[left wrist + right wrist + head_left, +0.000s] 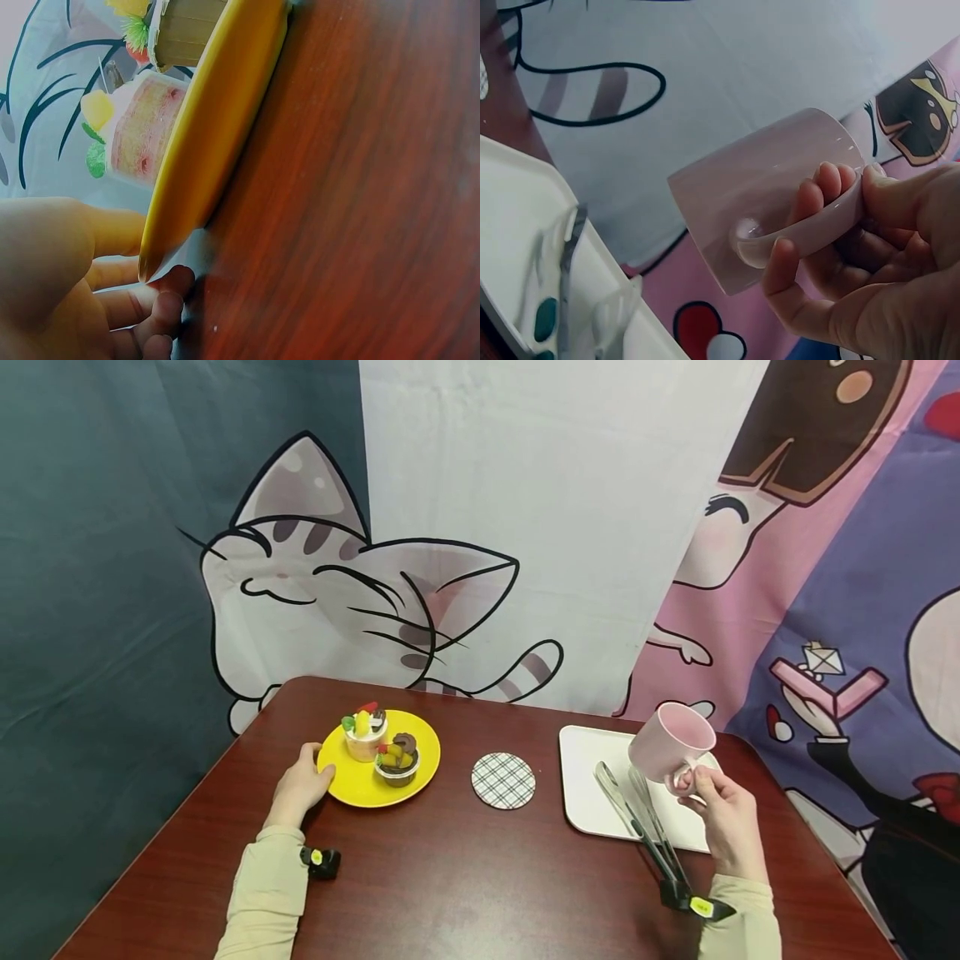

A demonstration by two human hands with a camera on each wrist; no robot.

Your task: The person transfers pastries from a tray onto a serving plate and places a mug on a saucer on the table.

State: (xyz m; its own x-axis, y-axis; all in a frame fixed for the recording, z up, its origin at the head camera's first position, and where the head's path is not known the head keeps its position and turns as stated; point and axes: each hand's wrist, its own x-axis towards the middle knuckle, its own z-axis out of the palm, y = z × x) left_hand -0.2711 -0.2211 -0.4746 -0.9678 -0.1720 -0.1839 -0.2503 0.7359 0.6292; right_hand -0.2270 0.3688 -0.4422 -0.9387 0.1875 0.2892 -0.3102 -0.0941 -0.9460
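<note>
My left hand (pixel 298 785) holds the left rim of a yellow plate (pixel 348 787), thumb on the upper side and fingers beneath it in the left wrist view. On that plate stand a pale cupcake (pixel 366 743) with cream and fruit toppings and a chocolate cupcake (pixel 397 768). My right hand (pixel 727 814) grips a pink mug (pixel 663 745) by its handle (pixel 810 232), with fingers through the loop. The mug is lifted over the back right of a white tray (pixel 588 808), tilted so that its opening faces up and right.
Metal tongs (pixel 637 822) lie across the tray, their near end sticking out over its front edge. A round plaid coaster (pixel 503 781) sits between plate and tray on the brown table (pixel 465 877). Behind the table hangs a cartoon-printed cloth (pixel 555 527).
</note>
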